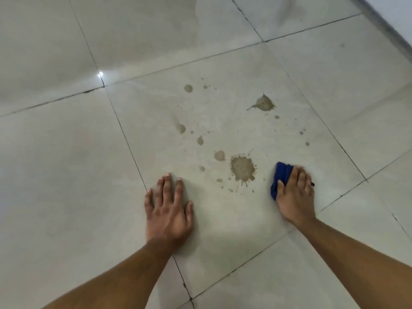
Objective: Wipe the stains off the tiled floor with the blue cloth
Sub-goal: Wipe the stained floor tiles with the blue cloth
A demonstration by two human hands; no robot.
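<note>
Left hand (pixel 168 214) flat on tiled floor (pixel 66 175), fingers (pixel 166 186) spread wide. Right hand (pixel 294 197) pressing blue cloth (pixel 281 175), fingers curled over it, at three o'clock of brown stains (pixel 242 169).

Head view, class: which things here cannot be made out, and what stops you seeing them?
- Blue cloth: mostly hidden under the right hand; its full size and shape are unseen.
- Floor beneath the cloth: covered, so stains there cannot be told.
- Small dark thing beside the right hand: too small to identify.
- Top right corner: cut off by the edge and blurred.
- Left hand: flat on the tile, hiding what is beneath.
</note>
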